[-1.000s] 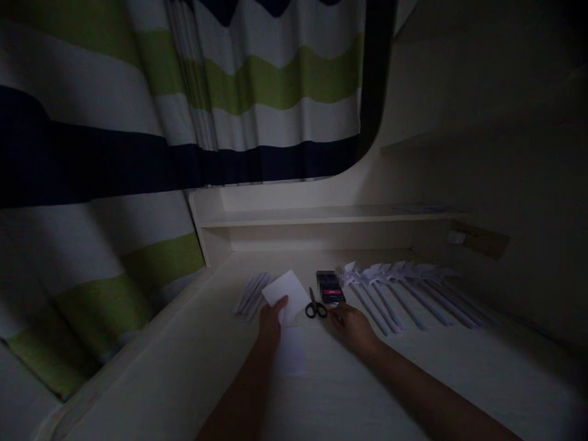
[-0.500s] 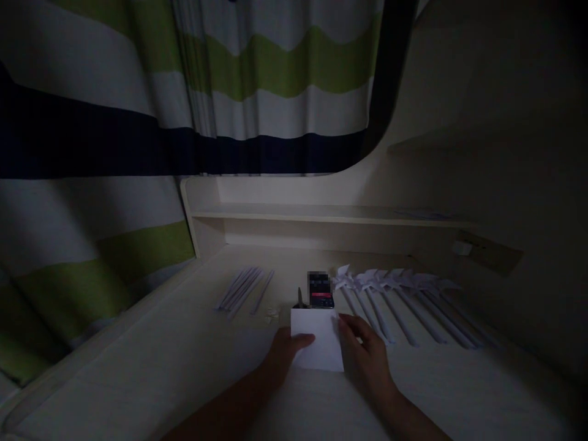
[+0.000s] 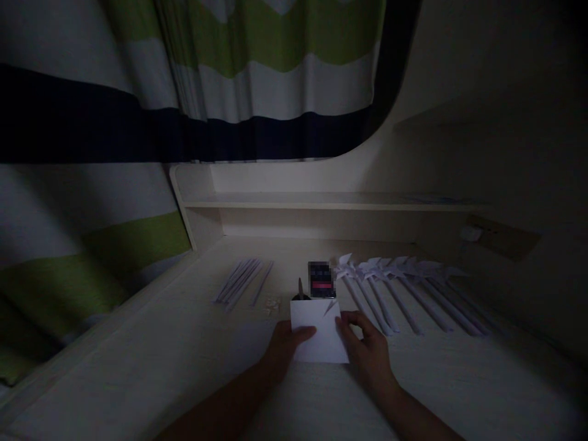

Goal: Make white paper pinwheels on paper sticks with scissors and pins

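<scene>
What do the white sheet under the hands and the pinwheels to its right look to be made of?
The white sheet looks like thin matte paper: flat, with a lifted corner at its top right. The left hand and right hand press on it. The pinwheels seem folded white paper on rolled paper sticks, though the dim light leaves that uncertain.

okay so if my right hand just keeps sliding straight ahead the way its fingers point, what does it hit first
Probably the white paper sheet your right hand already touches, its corner turned up; beyond it, the small dark box. Depth is hard to judge in this dim view.
</scene>
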`<state>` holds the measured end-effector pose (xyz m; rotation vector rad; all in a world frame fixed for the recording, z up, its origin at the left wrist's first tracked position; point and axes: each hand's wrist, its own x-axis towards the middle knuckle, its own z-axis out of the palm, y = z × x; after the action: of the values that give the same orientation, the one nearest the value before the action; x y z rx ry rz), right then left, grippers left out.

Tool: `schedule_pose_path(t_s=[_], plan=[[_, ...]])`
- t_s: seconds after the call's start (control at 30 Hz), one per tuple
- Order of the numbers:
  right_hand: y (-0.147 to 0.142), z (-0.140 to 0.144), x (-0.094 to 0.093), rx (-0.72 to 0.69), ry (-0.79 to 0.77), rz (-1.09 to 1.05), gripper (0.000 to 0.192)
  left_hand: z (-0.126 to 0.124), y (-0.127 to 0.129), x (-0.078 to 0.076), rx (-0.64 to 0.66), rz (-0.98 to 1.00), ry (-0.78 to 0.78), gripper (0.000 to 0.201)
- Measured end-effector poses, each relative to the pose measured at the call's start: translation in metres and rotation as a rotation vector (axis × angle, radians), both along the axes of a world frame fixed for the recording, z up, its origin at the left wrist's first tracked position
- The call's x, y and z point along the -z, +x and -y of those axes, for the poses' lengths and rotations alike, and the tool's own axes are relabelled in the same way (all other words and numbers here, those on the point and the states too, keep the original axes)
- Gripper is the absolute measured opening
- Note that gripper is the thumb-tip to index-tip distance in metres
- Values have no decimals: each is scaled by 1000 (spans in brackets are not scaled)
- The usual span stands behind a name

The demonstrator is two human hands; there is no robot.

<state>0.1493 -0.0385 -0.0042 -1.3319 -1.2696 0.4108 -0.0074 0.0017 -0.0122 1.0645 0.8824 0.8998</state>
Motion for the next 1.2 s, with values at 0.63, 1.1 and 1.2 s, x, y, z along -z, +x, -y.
schedule_pose_path(t_s=[0.63,1.1,1.2], plan=[[17,2,-6,-266,526,806,40,2,0,-6,5,88,-34,27],[8,2,-6,-209,449,876,25,4,0,-11,8,27,-35,24],[7,2,-7,-196,412,882,24,3,0,-11,-3,-20,-22,24]])
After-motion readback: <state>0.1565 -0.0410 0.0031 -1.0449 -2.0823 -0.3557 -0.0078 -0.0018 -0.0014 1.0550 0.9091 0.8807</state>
